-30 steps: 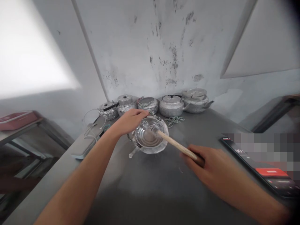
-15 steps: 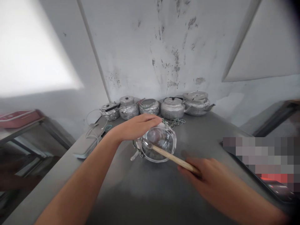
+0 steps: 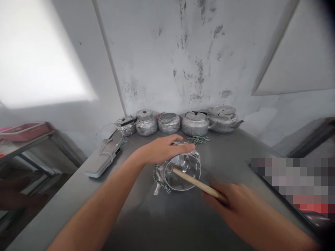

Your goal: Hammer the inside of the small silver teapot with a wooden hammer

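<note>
A silver metal kettle (image 3: pixel 199 167) lies tilted on the grey table, its round mouth facing me. Green-and-white cord is wrapped round its handle and its spout points to the lower left. My left hand (image 3: pixel 163 150) lies over the kettle's upper side and holds it, thumb and fingers apart across the rim. In my right hand (image 3: pixel 225 195), fingers closed, is the wooden handle of a hammer (image 3: pixel 195 181). It reaches through the mouth, and its small head is inside against the left wall, partly hard to see.
Several silver kettles (image 3: pixel 196 123) stand along the wall. A bundle of cord (image 3: pixel 200 139) lies before them. To the left are a grey case (image 3: pixel 102 162) with a white cable and a pink tray (image 3: pixel 26 132) on a shelf. A dark-edged object with a blurred-out screen lies right.
The kettle has turned and tipped slightly under my left hand, whose thumb and fingers have spread apart. The hammer stays inside the mouth. The whole view has shifted a little.
</note>
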`<state>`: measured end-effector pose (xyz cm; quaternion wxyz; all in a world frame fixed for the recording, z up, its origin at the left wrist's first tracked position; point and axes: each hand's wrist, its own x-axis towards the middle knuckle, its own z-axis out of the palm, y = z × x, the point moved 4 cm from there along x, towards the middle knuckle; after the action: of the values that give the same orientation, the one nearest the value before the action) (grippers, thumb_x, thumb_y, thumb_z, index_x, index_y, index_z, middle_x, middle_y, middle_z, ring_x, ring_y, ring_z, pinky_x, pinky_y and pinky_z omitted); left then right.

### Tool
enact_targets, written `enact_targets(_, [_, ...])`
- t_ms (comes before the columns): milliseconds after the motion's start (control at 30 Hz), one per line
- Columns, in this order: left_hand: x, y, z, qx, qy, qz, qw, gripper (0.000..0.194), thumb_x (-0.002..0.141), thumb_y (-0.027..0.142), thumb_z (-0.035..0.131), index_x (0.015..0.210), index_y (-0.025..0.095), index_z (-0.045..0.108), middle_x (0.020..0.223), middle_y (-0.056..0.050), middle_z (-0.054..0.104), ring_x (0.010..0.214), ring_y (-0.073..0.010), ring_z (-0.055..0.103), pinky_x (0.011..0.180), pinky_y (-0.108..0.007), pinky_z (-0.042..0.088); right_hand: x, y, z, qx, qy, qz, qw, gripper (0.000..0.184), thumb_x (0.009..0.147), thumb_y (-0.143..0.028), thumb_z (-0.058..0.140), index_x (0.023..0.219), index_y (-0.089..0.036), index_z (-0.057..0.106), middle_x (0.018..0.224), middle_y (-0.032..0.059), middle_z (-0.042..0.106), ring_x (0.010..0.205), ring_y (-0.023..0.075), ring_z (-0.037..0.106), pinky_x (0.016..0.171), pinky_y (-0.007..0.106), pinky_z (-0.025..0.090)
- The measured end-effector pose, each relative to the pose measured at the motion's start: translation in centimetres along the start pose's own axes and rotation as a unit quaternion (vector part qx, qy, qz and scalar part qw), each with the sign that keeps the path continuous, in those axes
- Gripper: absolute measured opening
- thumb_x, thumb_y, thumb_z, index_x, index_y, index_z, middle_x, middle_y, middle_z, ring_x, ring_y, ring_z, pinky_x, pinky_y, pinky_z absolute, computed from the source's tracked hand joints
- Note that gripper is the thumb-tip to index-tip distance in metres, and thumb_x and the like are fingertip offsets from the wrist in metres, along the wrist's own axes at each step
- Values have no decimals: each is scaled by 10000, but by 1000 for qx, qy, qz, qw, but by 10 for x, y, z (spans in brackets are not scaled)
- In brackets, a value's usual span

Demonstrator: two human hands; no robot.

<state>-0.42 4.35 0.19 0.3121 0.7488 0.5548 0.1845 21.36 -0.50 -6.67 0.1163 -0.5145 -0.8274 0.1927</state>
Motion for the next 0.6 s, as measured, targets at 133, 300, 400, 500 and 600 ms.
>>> enact_targets(133, [4,-4,-1,-1,32,13,999,779,859,763,584,1468,281,521,1482,-92,541,1273,-375,546,969,-408,454,-1,0,-1,28,-11,3,1000,401,999,-410,496,689,-241,686,604,42,710,539,215,661,515,312,427])
enact_targets(300, [5,-6,-4,-1,31,35,999,773,835,732,640,1453,281,533,1460,-98,551,1246,-367,557,893,-372,477,-1,5,6,101,-37,10,994,341,1007,-405,436,795,-251,654,753,47,747,627,225,680,553,330,490])
enact_targets(400, [5,-3,-3,6,15,46,999,756,830,696,672,1455,296,524,1416,-83,582,1201,-343,582,874,-359,483,-4,6,10,180,-45,10,983,309,994,-385,435,861,-260,685,832,56,762,713,242,710,591,336,550])
enact_targets(500, [4,1,-2,10,3,47,999,772,828,703,670,1462,289,516,1421,-76,580,1207,-335,581,910,-361,482,-9,6,12,256,-30,29,966,249,957,-395,520,988,-271,734,779,40,757,734,242,727,613,311,587])
enact_targets(600, [3,4,0,4,-12,51,999,773,838,707,652,1478,300,500,1497,-44,522,1293,-324,532,996,-359,459,-13,1,17,291,-46,80,952,283,939,-485,571,1020,-280,749,608,3,690,592,207,683,557,270,566])
